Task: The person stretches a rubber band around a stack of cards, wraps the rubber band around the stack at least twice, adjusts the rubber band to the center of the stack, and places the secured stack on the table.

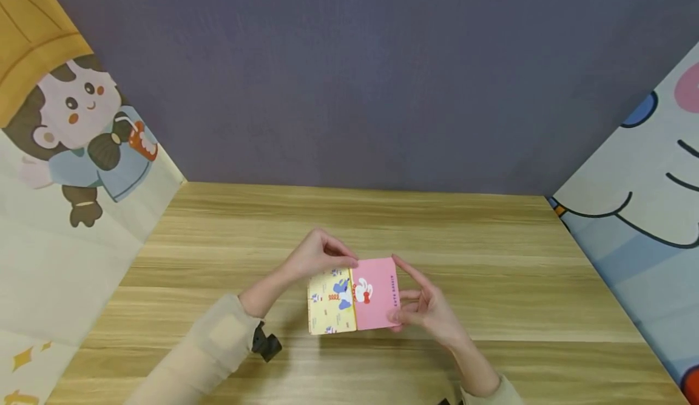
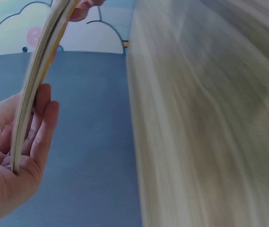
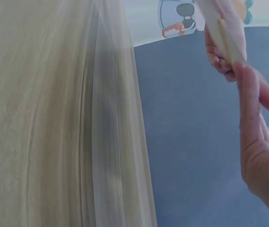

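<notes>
A small notebook is held up in both hands above the table. Its right side is pink with a white rabbit and lettering; its left side is pale yellow with blue dog figures, and a yellow strip divides the two. My left hand pinches the top edge near that strip. At the right edge my right hand grips it, thumb on the pink face and the index finger stretched to the upper corner. Seen edge-on in the left wrist view, the notebook shows layered pages beside the left palm.
Below the hands lies a wood-grain table. A dark blue-grey panel rises along its far edge. Cartoon-printed walls stand at the left and right. A black strap piece is on the left wrist.
</notes>
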### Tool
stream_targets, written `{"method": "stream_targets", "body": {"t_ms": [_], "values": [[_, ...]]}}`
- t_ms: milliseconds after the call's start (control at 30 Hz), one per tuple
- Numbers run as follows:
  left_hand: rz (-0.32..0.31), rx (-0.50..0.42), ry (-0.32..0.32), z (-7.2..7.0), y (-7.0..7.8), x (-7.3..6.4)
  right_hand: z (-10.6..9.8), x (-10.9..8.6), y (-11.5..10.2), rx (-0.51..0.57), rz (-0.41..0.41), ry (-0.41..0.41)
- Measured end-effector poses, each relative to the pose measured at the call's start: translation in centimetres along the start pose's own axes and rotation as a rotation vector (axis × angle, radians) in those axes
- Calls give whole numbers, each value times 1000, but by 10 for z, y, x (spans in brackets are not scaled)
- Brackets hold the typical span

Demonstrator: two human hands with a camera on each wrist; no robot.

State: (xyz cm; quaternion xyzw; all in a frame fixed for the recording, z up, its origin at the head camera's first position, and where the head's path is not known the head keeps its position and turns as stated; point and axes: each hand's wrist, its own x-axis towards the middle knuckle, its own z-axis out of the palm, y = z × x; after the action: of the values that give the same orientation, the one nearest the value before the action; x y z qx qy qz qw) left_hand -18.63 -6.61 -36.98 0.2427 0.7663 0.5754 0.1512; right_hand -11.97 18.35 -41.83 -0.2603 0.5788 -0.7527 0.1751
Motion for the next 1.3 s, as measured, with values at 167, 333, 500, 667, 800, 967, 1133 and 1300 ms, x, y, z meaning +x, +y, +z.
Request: {"method": "stream_targets", "body": {"t_ms": [167, 333, 500, 667, 800, 967, 1133, 1300], "values": [[3, 0, 14, 0, 1, 2, -1, 1, 1, -21, -3, 39], [14, -5, 31, -6, 1, 1, -4, 0, 1, -16, -4, 61], [24, -12, 31, -7, 2, 0, -6, -1, 0, 1, -6, 49], [11, 28, 48, -3, 17, -2, -6, -1, 0, 12, -12, 47], [0, 33, 55, -1, 27, -3, -6, -1, 0, 16, -14, 49], [-7, 4, 16, 5, 22, 4, -4, 0, 1, 13, 2, 37], [-24, -10, 8, 7, 7, 15, -5, 0, 2, 13, -4, 58], [-8, -26, 21, 2, 7, 16, -7, 0, 0, -1, -6, 98]]}}
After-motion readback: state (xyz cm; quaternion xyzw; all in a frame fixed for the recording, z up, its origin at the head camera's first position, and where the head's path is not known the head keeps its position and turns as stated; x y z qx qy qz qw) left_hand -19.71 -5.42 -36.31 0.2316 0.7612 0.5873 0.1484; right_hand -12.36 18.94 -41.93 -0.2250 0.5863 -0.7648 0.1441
